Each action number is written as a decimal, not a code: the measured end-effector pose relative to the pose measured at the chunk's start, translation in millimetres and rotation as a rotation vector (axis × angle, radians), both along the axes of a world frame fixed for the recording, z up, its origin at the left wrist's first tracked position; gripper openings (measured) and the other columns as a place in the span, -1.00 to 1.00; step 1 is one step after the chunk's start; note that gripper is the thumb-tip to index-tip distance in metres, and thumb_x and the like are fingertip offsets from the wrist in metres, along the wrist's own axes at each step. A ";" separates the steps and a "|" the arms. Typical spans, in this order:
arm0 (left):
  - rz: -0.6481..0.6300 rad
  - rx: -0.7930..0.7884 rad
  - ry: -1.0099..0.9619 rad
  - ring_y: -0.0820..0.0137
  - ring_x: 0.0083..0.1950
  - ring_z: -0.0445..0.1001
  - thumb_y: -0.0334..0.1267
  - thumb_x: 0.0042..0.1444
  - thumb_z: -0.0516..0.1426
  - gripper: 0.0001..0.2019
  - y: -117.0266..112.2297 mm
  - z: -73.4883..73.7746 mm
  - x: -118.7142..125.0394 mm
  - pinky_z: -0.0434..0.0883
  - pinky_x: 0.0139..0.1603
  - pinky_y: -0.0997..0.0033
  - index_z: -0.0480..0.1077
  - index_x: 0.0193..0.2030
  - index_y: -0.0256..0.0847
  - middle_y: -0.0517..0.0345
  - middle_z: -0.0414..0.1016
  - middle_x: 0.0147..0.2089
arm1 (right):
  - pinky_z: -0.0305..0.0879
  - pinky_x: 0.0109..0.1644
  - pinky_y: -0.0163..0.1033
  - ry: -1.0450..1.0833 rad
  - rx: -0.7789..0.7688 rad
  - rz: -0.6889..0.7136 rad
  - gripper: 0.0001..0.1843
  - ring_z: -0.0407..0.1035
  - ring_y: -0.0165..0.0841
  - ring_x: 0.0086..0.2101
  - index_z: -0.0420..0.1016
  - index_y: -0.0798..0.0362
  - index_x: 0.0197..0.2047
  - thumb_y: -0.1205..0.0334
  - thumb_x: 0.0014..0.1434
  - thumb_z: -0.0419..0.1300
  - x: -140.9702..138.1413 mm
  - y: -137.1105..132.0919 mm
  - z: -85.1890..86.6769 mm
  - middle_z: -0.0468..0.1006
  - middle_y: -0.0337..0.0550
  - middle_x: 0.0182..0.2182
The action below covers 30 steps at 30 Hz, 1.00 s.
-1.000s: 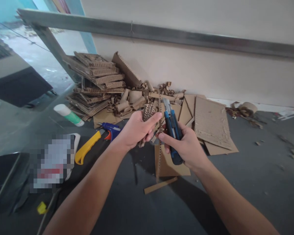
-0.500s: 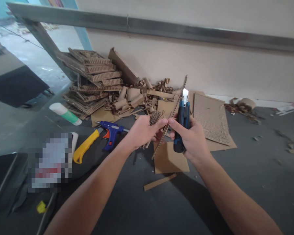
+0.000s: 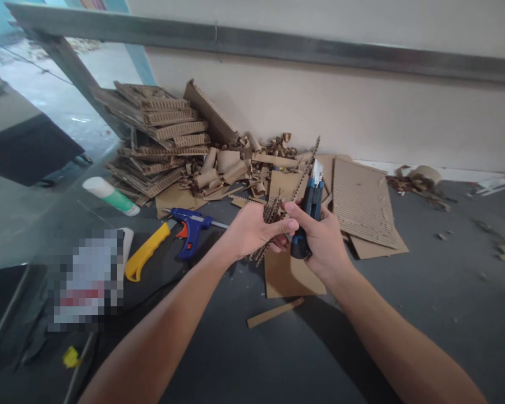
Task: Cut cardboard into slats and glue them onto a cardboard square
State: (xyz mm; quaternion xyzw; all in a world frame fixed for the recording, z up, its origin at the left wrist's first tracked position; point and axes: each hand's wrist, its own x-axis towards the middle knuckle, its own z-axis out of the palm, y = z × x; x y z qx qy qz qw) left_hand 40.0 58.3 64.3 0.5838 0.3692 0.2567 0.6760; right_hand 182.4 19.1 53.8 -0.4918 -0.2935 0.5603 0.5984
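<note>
My left hand (image 3: 255, 230) is closed around a bundle of thin corrugated cardboard strips (image 3: 271, 211), its thumb pressed on top. A long corrugated strip (image 3: 310, 163) slants up and away past my right thumb; the fingers partly hide where it is pinched. In my right hand (image 3: 322, 235) is a blue and black utility knife (image 3: 312, 203), blade end pointing away from me. The two hands almost meet. Below them lies a flat square of cardboard (image 3: 294, 278), and nearer me a narrow cardboard strip (image 3: 275, 312).
To the left lie a blue glue gun (image 3: 192, 229), a yellow-handled cutter (image 3: 146, 252) and a white-green tube (image 3: 111, 195). Stacked corrugated pieces (image 3: 172, 118) and cardboard scraps (image 3: 225, 165) lie at the back. A corrugated sheet (image 3: 362, 202) rests on the right, before the wall.
The long strip has shifted toward the bundle in my left hand, its lower end now beside the other strips. My right hand and the knife have moved slightly left and lower.
</note>
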 end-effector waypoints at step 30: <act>-0.049 -0.030 0.094 0.41 -0.55 0.52 0.15 -0.03 0.32 -0.51 -0.7 5.2 -2.4 0.51 -0.56 0.50 0.40 -0.31 -0.31 0.19 0.44 -0.58 | 0.31 -0.51 -0.32 0.012 -0.060 -0.150 -0.56 0.36 -0.45 -0.57 0.45 0.06 -0.35 0.05 -0.18 0.53 -2.6 4.4 -5.7 0.47 -0.33 -0.56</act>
